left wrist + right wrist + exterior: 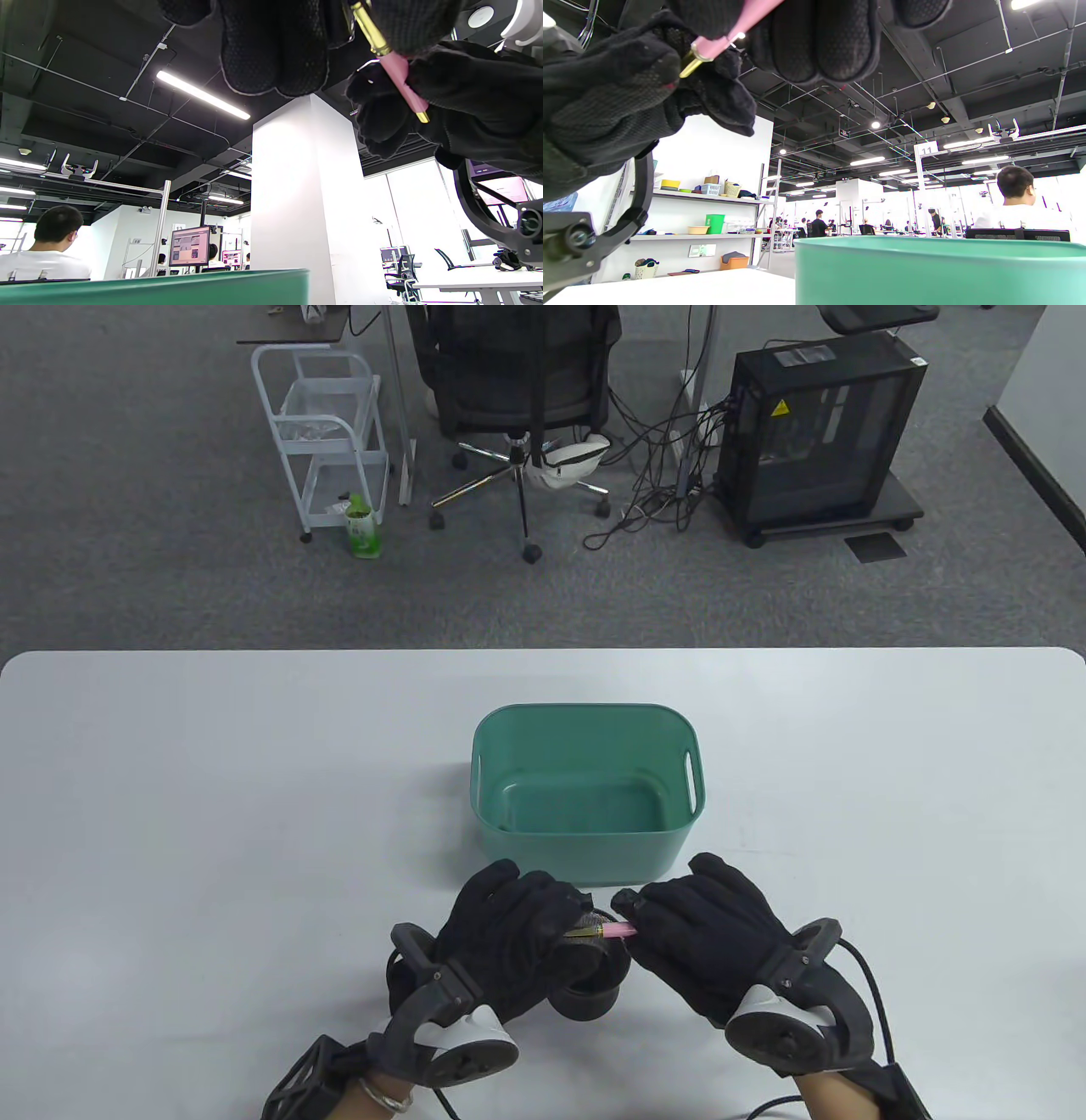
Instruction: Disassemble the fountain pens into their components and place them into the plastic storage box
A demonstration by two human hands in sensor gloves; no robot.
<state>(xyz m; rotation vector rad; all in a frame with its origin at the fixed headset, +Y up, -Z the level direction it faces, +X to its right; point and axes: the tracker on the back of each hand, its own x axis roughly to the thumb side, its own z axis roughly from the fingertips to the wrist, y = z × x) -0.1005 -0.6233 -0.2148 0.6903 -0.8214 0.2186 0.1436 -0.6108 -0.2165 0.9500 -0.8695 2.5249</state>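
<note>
Both grips pinch one fountain pen (604, 932): left hand (509, 933) on the gold end, right hand (721, 933) on the pink. The storage box (585, 848) sits just beyond. A jerky pull may fling a component; the joint seems hidden.

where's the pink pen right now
In the table view the pink pen is low at centre, held between the left hand and right hand, just in front of the green storage box.
</note>
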